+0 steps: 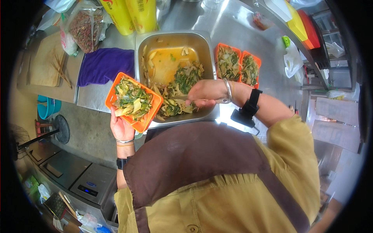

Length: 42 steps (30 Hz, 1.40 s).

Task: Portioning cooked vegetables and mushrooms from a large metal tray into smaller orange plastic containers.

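My left hand holds an orange plastic tray over the near left corner of a stainless steel pan. Chopped cooked leafy greens fill much of this tray. In my right hand is a metal utensil with a flat handle; its working end is hidden among the greens in the pan. Brownish-yellow liquid shows across the pan's far left part. Right of the pan, two orange trays of greens stand side by side on the steel counter.
A purple cloth lies left of the pan. Yellow cylindrical packages stand behind it, near a clear bag of reddish-brown pieces. A wooden cutting board with thin sticks lies far left. A metal shelf frame rises at right.
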### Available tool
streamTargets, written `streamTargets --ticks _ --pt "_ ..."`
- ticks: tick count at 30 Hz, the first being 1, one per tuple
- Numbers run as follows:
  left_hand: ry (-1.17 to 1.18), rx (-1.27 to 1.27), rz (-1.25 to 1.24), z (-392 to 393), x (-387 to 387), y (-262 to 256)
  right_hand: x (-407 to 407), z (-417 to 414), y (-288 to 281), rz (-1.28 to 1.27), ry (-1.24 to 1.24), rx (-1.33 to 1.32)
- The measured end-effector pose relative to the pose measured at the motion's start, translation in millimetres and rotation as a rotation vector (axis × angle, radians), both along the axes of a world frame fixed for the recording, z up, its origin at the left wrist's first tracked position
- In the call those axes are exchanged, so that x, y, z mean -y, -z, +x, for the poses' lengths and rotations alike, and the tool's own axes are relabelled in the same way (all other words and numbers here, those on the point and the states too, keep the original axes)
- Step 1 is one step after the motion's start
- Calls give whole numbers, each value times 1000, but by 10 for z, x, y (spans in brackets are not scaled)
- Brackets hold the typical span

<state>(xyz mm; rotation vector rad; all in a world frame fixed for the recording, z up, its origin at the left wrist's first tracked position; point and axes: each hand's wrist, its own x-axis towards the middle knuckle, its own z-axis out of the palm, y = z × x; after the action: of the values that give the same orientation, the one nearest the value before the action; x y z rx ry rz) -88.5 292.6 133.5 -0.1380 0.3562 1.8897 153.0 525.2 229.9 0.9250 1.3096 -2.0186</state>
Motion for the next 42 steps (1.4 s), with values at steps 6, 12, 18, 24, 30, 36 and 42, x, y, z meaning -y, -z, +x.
streamTargets --ticks 6,12,18,24,30,36,42 --pt "22 -20 -6 -55 8 -75 51 278 117 -103 202 -115" --pt "79 -100 -21 -89 -139 -368 -27 463 -312 53 309 -215" --pt "237 -164 29 5 -467 -510 47 524 -976 380 367 -228" --pt "365 -123 77 121 -800 -508 339 426 -1281 406 372 -277" --pt "467 -121 134 201 -919 -626 741 235 -903 1455 -116 -333" --pt "470 -114 94 201 -871 -534 945 259 -910 1701 -275 -199" --pt "484 -118 154 167 -869 -448 966 307 -826 1846 -335 -229"
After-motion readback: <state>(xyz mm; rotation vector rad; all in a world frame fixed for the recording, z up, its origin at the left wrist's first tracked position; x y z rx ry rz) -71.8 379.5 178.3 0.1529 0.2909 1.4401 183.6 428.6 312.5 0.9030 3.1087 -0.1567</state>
